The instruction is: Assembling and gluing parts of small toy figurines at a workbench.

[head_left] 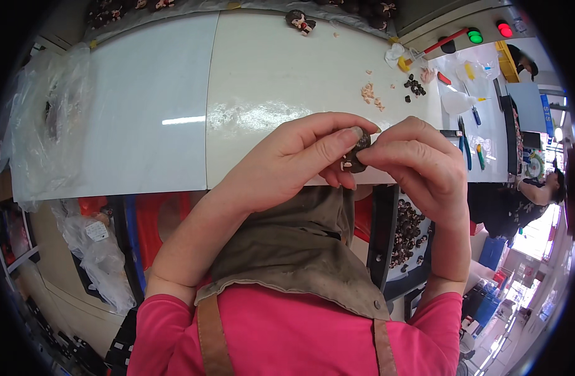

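Note:
My left hand (300,150) holds a small dark brown figurine head (361,148) above the near edge of the white table (269,81). Its thumb presses on top and its fingers curl underneath. A pale patch shows at the head's lower side. From the right, the bent thumb and fingertips of my right hand (419,160) pinch together against the head's right edge. Whatever they may grip is hidden by the fingers.
A brown-haired figurine (299,22) lies at the far edge. Beige bits (369,94) and dark bits (415,86) are scattered right of centre. Pliers (465,143) lie farther right. Below the table, a tray holds several dark parts (405,235). Clear plastic (49,119) covers the left end.

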`<action>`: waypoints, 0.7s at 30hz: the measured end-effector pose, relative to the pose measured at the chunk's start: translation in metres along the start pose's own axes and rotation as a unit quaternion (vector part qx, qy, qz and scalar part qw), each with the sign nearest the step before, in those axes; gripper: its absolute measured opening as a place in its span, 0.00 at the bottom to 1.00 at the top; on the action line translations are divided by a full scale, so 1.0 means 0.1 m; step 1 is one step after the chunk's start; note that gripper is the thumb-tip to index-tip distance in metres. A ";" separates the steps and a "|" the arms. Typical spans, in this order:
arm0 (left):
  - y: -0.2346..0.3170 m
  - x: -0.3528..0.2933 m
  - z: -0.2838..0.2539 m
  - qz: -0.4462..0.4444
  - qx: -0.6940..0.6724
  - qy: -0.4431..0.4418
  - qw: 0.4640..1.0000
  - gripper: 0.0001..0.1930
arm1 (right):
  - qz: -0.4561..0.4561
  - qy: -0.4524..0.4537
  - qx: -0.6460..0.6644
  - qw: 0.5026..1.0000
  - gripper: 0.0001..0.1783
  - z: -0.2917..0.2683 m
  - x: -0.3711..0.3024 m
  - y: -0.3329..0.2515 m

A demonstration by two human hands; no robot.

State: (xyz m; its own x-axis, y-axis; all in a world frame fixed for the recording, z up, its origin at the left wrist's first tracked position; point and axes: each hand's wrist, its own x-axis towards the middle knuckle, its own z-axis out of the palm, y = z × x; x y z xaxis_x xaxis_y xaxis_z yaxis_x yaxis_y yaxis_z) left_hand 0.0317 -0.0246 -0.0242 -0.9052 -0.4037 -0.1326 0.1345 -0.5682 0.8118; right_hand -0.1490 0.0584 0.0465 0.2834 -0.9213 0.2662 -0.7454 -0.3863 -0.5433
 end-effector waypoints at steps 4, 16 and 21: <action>0.01 -0.01 0.00 -0.006 -0.001 -0.002 1.000 0.18 | 0.029 0.014 0.019 0.999 0.14 0.04 -0.04 0.00; 0.00 0.00 0.03 0.006 -0.021 -0.006 1.000 0.18 | 0.005 0.148 -0.026 0.989 0.23 0.39 -0.25 -0.01; 0.00 0.04 0.04 0.013 -0.022 -0.002 1.000 0.18 | 0.007 0.175 0.006 0.985 0.24 0.42 -0.29 0.02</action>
State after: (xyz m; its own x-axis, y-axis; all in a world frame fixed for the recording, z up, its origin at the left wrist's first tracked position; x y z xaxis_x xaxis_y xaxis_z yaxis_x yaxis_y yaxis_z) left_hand 0.0264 -0.0232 -0.0223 -0.9027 -0.4160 -0.1098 0.1752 -0.5885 0.7893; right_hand -0.1330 0.0827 0.0043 0.0463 -0.8563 0.5144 -0.7397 -0.3754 -0.5584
